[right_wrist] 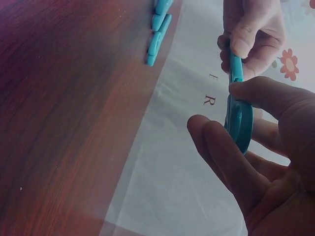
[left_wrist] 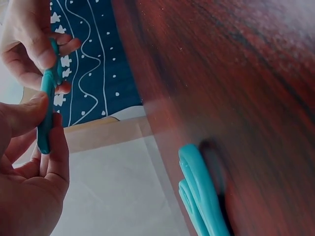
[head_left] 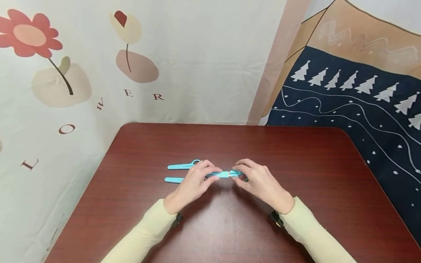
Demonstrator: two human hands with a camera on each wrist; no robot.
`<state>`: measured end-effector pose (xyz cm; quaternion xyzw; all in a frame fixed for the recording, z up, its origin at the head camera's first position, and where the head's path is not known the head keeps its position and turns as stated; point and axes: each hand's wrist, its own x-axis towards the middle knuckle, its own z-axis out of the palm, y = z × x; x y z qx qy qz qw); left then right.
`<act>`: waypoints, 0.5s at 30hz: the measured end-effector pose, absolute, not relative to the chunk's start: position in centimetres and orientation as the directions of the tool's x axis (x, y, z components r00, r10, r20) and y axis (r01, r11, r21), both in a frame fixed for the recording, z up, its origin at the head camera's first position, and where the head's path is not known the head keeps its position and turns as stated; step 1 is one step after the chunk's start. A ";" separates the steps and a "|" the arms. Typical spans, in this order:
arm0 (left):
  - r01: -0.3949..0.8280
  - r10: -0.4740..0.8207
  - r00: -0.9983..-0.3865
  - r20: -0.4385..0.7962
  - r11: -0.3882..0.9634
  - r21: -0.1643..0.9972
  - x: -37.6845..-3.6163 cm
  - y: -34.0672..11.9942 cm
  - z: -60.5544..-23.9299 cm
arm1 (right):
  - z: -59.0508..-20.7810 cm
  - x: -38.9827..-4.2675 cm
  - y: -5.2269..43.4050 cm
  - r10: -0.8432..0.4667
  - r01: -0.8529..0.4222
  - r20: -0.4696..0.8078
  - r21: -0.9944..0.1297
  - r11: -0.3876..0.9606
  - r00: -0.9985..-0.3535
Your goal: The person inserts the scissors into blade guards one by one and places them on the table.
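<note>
Above the table, both hands hold one pair of light-blue scissors [right_wrist: 241, 125] lengthwise between them. My left hand [head_left: 194, 181] pinches its blue blade cover [head_left: 223, 175] between thumb and fingers. At the handle end, my right hand [head_left: 263, 184] grips the finger loops with thumb and fingertips. A narrow pale gap shows between cover and handles in the head view. Two more blue scissors lie to the left, one farther back [head_left: 179, 167] and one nearer [head_left: 173, 180], the latter partly hidden by my left hand.
The reddish-brown wooden table [head_left: 296, 153] has rounded far corners. Behind it hangs a pale cloth [head_left: 204, 73] with printed flowers and letters, and a dark blue cloth [head_left: 345, 102] with white trees hangs at the right. Dark straps circle both wrists.
</note>
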<state>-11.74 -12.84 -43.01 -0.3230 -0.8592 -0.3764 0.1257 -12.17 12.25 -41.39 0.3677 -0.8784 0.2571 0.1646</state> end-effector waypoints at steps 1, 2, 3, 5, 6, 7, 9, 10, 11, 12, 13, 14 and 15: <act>0.652 0.460 -0.758 0.462 0.507 0.564 -11.8 -12.8 -43.0 | -41.4 -12.1 12.2 -0.560 -0.732 0.483 -0.324 0.599 -0.673; 0.654 0.460 -0.756 0.466 0.506 0.562 -11.7 -12.8 -43.0 | -41.4 -12.1 12.2 -0.560 -0.733 0.487 -0.320 0.601 -0.671; 0.655 0.460 -0.755 0.467 0.506 0.561 -11.7 -12.7 -43.0 | -41.4 -12.0 12.1 -0.558 -0.734 0.491 -0.317 0.601 -0.669; 0.656 0.460 -0.755 0.468 0.505 0.561 -11.7 -12.7 -43.0 | -41.4 -12.0 12.0 -0.555 -0.736 0.501 -0.313 0.600 -0.665; 0.653 0.458 -0.757 0.466 0.506 0.563 -11.7 -12.6 -43.0 | -41.4 -11.9 11.9 -0.552 -0.737 0.505 -0.310 0.601 -0.663; 0.652 0.457 -0.758 0.465 0.506 0.564 -11.7 -12.6 -43.0 | -41.4 -11.9 11.9 -0.550 -0.736 0.509 -0.307 0.603 -0.663; 0.651 0.455 -0.759 0.466 0.507 0.565 -11.7 -12.4 -43.0 | -41.4 -11.9 11.8 -0.546 -0.736 0.515 -0.301 0.607 -0.661; 0.651 0.454 -0.759 0.466 0.506 0.566 -11.7 -12.4 -42.9 | -41.3 -11.9 11.7 -0.544 -0.735 0.518 -0.297 0.609 -0.660; 0.649 0.453 -0.760 0.466 0.507 0.566 -11.7 -12.3 -42.9 | -41.3 -11.9 11.7 -0.542 -0.734 0.520 -0.292 0.613 -0.660; 0.648 0.451 -0.761 0.466 0.507 0.568 -11.7 -12.3 -42.9 | -41.3 -11.9 11.7 -0.539 -0.732 0.521 -0.292 0.616 -0.662; 0.650 0.450 -0.760 0.469 0.505 0.568 -11.8 -12.2 -42.9 | -41.2 -11.9 11.7 -0.537 -0.730 0.522 -0.291 0.618 -0.662; 0.651 0.450 -0.759 0.470 0.503 0.568 -11.8 -12.2 -42.8 | -41.2 -11.9 11.7 -0.534 -0.729 0.525 -0.291 0.619 -0.663; 0.652 0.451 -0.758 0.472 0.501 0.569 -11.8 -12.2 -42.8 | -41.2 -11.8 11.7 -0.534 -0.730 0.525 -0.292 0.618 -0.663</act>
